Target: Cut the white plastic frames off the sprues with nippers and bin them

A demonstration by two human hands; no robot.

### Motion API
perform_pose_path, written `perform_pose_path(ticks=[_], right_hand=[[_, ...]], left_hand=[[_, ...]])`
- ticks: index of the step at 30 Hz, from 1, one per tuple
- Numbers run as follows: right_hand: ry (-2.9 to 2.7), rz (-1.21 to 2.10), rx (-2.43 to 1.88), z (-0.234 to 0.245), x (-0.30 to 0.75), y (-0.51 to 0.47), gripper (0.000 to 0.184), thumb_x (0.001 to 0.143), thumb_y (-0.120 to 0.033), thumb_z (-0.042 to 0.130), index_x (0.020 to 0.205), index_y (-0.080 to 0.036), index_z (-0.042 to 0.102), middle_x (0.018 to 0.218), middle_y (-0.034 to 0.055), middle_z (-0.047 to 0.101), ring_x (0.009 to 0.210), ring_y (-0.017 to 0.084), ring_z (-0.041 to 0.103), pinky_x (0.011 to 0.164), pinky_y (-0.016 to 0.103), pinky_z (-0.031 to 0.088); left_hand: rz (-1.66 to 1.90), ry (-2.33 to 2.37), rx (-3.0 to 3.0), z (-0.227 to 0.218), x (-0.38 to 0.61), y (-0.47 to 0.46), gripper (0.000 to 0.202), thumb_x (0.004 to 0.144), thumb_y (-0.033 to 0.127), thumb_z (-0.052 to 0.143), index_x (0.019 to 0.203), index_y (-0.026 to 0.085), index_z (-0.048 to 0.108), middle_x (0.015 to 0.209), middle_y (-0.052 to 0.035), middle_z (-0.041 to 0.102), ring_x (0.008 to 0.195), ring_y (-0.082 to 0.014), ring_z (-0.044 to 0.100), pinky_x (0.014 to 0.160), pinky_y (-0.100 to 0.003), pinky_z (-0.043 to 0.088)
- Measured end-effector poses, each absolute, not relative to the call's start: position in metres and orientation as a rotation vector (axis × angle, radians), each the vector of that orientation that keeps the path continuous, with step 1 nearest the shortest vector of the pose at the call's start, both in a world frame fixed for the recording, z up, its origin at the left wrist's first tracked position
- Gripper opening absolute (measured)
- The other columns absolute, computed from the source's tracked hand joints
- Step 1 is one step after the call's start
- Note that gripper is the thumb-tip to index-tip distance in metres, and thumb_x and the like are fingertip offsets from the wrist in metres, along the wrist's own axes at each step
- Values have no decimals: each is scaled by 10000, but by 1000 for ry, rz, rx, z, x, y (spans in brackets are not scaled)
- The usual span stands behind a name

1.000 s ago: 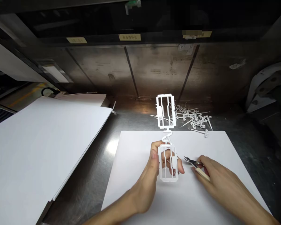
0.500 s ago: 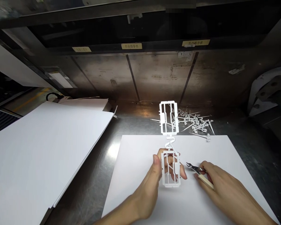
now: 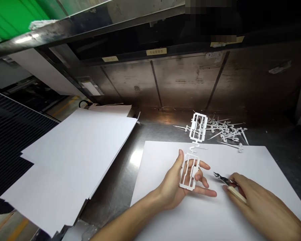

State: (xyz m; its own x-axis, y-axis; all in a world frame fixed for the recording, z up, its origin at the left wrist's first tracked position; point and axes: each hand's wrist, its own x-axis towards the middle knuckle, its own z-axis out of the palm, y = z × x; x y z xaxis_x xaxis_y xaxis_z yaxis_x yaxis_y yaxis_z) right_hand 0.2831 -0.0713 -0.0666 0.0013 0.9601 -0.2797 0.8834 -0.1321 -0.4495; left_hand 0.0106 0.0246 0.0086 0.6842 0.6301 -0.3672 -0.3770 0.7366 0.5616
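My left hand [image 3: 183,182] lies palm up over a white sheet [image 3: 165,160], fingers spread, with the lower frame of a white plastic moulded part [image 3: 190,170] resting across them. The part's upper frame [image 3: 198,126] tilts away toward the back of the bench. My right hand [image 3: 256,204] rests on the sheet to the right, closed round a small pair of cutters [image 3: 227,182] with a pale handle, tips pointing left toward the part.
A heap of cut white plastic runners [image 3: 225,130] lies behind the sheet on the metal bench [image 3: 120,187]. A stack of large white sheets [image 3: 72,154] covers the left side. A dark metal wall [image 3: 180,80] rises at the back.
The view has swung left and up. My left hand has turned palm up and its fingers have spread, so the part now lies tilted on them. The right hand keeps the cutters.
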Motion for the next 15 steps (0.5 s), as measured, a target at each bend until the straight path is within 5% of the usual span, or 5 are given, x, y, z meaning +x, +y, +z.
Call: perform_pose_path(ticks=[3, 5, 9, 15], right_hand=[[-1981, 797, -2102, -65, 282, -69, 483, 1084, -688, 357, 1076, -266, 591, 1002, 75, 695, 810, 282, 695, 665, 386, 503], [-1988, 770, -2104, -60, 280, -67, 471, 1077, -678, 363, 1067, -261, 583, 994, 77, 693, 805, 281, 689, 647, 379, 485], [-2013, 723, -2132, -47, 275, -64, 376, 1084, -597, 413, 1045, -257, 569, 990, 59, 688, 810, 268, 681, 632, 352, 452], [-2074, 679, -2173, -36, 273, -61, 307, 1085, -529, 436, 1052, -245, 550, 981, 48, 678, 793, 249, 658, 631, 340, 407]], left_hand=[[557, 502, 451, 9, 7, 29, 746, 1024, 834, 406, 1129, 150, 685, 854, 7, 471, 662, -149, 625, 451, -277, 605], [579, 490, 508, 13, 4, 31, 536, 1025, 717, 582, 1095, 186, 611, 941, 10, 527, 613, -112, 638, 376, -193, 508], [614, 529, 749, 22, 2, 32, 386, 985, 433, 796, 1128, 212, 514, 1111, -32, 676, 614, -112, 727, 486, -194, 559], [664, 546, 864, 26, 3, 29, 369, 1063, 476, 688, 1263, 190, 566, 1205, -110, 703, 807, -144, 712, 791, -311, 609]])
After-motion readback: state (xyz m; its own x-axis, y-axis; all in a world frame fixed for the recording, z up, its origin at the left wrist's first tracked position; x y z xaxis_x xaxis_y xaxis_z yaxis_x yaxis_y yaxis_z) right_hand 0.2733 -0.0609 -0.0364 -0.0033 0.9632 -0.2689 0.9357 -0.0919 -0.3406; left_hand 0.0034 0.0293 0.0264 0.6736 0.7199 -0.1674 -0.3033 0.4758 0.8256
